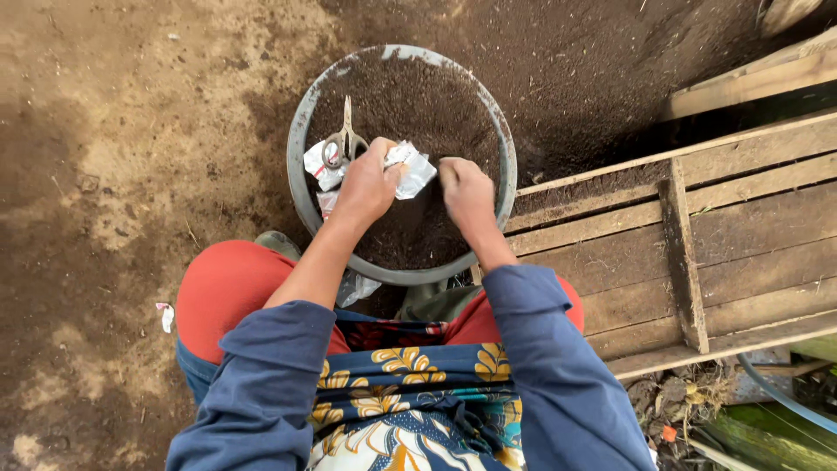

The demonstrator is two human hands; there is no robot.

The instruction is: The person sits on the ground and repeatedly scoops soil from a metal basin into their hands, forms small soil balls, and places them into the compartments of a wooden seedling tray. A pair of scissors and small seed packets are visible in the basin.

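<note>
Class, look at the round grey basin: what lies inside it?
The round grey basin holds dark soil, metal scissors and silvery packets. Its bottom is covered by soil; both hands hide part of the surface.

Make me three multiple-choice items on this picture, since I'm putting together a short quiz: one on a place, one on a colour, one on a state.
1. Where do the scissors lie?
A. on the soil in the round basin
B. on the wooden planks
C. on the bare ground at the left

2. What colour are the sleeves?
A. yellow
B. blue
C. white

3. What is the left hand doing?
A. resting flat on a knee
B. gripping the scissors
C. holding a small silvery packet

Answers:
1 A, they rest on the dark soil near the basin's left rim.
2 B, both forearms are covered in blue cloth.
3 C, its fingers close around the crumpled packet over the soil, while the right hand is beside it with fingers curled.
</note>
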